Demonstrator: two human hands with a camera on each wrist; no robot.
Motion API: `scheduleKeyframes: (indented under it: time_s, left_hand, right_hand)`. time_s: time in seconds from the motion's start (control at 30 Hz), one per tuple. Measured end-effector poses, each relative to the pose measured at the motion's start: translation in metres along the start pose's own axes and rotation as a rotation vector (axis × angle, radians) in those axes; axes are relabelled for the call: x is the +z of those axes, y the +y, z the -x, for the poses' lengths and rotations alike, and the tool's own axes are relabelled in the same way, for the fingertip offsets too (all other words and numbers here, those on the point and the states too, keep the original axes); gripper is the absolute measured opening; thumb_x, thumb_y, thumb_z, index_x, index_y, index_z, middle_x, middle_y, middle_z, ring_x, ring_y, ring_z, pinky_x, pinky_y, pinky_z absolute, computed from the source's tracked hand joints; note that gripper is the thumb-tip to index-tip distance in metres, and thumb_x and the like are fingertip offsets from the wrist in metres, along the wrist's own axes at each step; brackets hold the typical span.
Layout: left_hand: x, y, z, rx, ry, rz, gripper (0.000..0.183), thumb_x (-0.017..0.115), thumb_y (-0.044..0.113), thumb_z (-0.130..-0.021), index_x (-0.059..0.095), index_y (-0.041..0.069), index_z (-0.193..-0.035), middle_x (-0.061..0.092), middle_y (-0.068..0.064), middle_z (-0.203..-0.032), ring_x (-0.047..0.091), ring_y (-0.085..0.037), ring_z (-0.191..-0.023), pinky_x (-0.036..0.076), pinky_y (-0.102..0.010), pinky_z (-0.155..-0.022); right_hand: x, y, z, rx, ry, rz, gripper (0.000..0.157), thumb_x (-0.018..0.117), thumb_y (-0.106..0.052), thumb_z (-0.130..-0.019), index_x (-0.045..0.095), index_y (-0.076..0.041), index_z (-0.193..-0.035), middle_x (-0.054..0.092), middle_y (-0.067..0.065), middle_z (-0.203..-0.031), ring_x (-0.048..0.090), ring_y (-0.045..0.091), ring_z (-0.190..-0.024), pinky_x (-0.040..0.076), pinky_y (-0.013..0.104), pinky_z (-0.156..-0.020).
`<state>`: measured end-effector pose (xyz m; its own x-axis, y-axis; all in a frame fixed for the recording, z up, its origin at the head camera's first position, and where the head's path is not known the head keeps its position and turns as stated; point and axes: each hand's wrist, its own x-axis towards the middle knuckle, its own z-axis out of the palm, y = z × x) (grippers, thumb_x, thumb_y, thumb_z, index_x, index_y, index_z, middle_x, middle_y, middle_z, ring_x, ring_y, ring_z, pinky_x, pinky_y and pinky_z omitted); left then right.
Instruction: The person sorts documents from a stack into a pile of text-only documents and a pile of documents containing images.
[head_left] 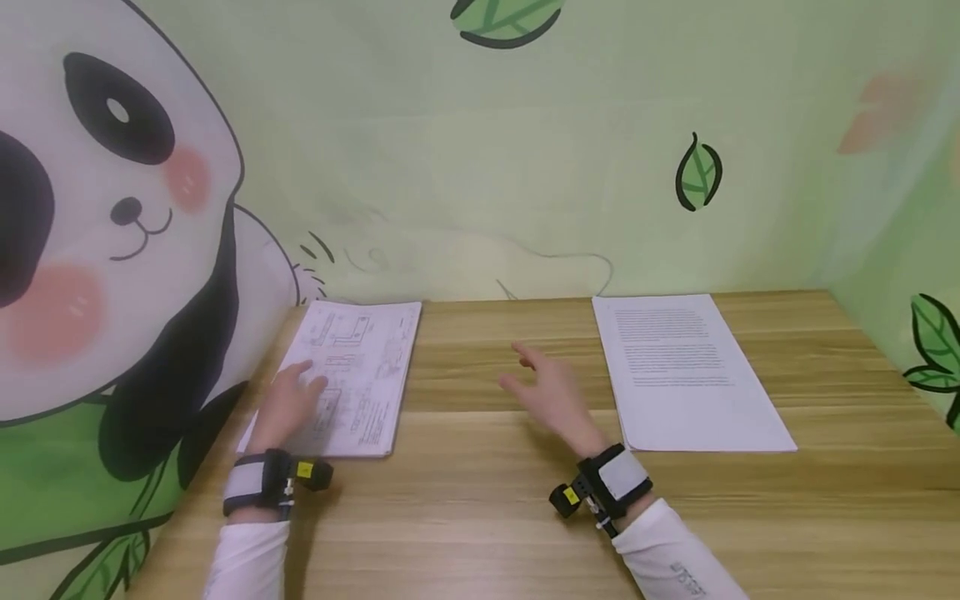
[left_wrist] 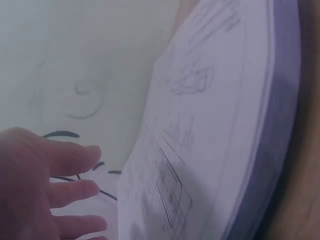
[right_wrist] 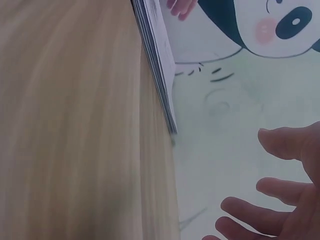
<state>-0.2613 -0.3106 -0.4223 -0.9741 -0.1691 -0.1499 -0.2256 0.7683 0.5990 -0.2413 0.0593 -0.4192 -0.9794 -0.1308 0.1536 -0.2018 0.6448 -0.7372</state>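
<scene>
A thick stack of paper (head_left: 375,367) printed with line drawings lies at the left of the table. Over its left part is my left hand (head_left: 287,407), fingers loosely extended and holding nothing; in the left wrist view the fingers appear apart from the top sheet (left_wrist: 200,115). My right hand (head_left: 553,398) hovers above the wood between the two piles, with fingers spread and nothing in them. To its right lies a white sheet or thin pile of text pages (head_left: 675,367). In the right wrist view the stack's layered edge (right_wrist: 159,80) shows beyond the right hand (right_wrist: 280,200).
The wooden table (head_left: 465,517) meets a pale green cloth backdrop (head_left: 420,150) at its back edge. A large panda picture (head_left: 135,208) covers the backdrop's left side. A thin dark line (head_left: 570,255) runs along the cloth behind the table. Each wrist wears a strapped camera (head_left: 313,472).
</scene>
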Motion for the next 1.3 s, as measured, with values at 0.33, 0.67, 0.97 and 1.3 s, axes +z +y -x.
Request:
scheduleKeyframes:
  time_s: [0.33,0.67,0.97,1.3]
  left_hand:
    - [0.003,-0.022,-0.005,-0.054,-0.055,0.001,0.076,0.044,0.041,-0.094,0.010,0.000,-0.148,0.011,-0.032,-0.152,0.013,-0.051,-0.137,0.015,-0.067,-0.109]
    - [0.006,-0.020,-0.004,-0.103,-0.078,-0.012,0.078,0.043,0.044,-0.094,0.008,0.002,-0.149,0.012,-0.029,-0.154,0.012,-0.049,-0.138,0.016,-0.065,-0.110]
    - [0.008,-0.011,-0.007,-0.055,-0.129,0.009,0.077,0.043,0.045,-0.094,0.009,0.004,-0.149,0.016,-0.025,-0.154,0.017,-0.045,-0.139,0.020,-0.063,-0.110]
    - [0.010,0.000,0.000,-0.016,-0.112,-0.004,0.068,0.043,0.045,-0.094,0.026,0.004,-0.146,0.034,-0.027,-0.147,0.034,-0.045,-0.131,0.032,-0.062,-0.104]
  right_hand:
    - [0.047,-0.022,0.001,-0.052,-0.118,-0.154,0.057,0.059,-0.033,-0.088,0.045,-0.007,-0.137,0.052,0.023,-0.135,0.051,0.039,-0.120,0.045,0.053,-0.097]
    - [0.084,-0.032,0.000,-0.041,-0.239,-0.338,0.056,0.058,-0.025,-0.090,0.040,-0.007,-0.140,0.044,0.021,-0.142,0.049,0.038,-0.123,0.046,0.049,-0.099]
    - [0.105,-0.034,-0.005,0.205,-0.331,-0.777,0.066,0.057,-0.023,-0.091,0.025,-0.003,-0.146,0.038,0.027,-0.144,0.045,0.034,-0.128,0.043,0.048,-0.104]
    - [0.107,-0.034,-0.007,0.326,-0.320,-1.013,0.067,0.050,-0.013,-0.093,0.014,-0.004,-0.149,0.050,0.022,-0.134,0.056,0.029,-0.115,0.050,0.044,-0.096]
